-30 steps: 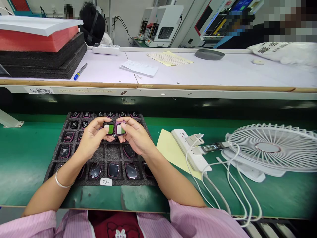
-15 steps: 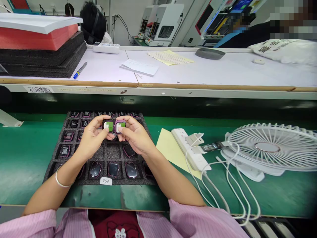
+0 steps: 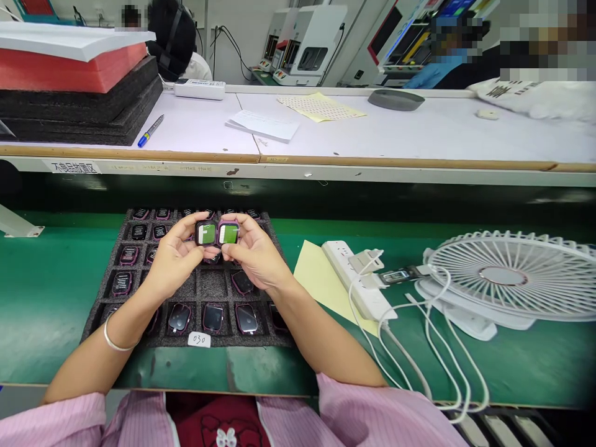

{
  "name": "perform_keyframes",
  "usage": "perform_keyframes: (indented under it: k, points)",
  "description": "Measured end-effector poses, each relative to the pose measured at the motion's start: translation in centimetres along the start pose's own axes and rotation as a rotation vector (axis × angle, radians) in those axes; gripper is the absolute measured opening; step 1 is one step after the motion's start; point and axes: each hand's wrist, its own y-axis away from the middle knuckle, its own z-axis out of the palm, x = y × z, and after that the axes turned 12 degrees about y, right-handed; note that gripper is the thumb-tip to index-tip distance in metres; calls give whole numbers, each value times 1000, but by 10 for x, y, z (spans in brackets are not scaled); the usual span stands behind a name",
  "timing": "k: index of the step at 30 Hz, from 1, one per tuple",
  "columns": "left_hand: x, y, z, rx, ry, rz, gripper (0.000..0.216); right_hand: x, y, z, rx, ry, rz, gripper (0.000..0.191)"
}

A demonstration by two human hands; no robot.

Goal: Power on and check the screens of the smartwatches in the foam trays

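Two smartwatch bodies without straps are held side by side above a dark foam tray (image 3: 186, 287). My left hand (image 3: 174, 256) pinches the left smartwatch (image 3: 206, 234) by its edges, thumb below and fingers above. My right hand (image 3: 255, 251) grips the right smartwatch (image 3: 228, 234), which has a purple rim, in the same way. Both screens are lit green and white and face me. Below them, more watch bodies sit in the tray's pockets, such as a dark-screened watch (image 3: 213, 318) in the front row. A white label (image 3: 199, 339) reading 030 is on the tray's front edge.
Right of the tray, a white power strip (image 3: 358, 279) with chargers and cables lies on yellow paper (image 3: 310, 279). Beyond it stands a white fan (image 3: 507, 276). A shelf (image 3: 326, 139) above the bench holds stacked foam (image 3: 79, 105), a pen (image 3: 151, 131) and papers. People are behind it.
Both thumbs have slid down off the screens to the lower edges, so the green displays show more fully. Both watches have shifted slightly up and to the right.
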Motion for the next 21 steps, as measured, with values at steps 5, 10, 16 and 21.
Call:
perform_keyframes:
  k: [5, 10, 16, 21]
  points:
    - [0, 0, 0, 6, 25, -17, 53, 0, 0, 0, 10, 8, -8, 47]
    - [-1, 0, 0, 18, 39, -37, 47, 0, 0, 0, 18, 15, 3, 41]
    - [1, 0, 1, 41, 27, -49, 33, 2, -1, -1, 34, -8, 27, 33]
    - [2, 0, 2, 53, 14, -71, 30, 1, -1, 0, 35, -5, 36, 33]
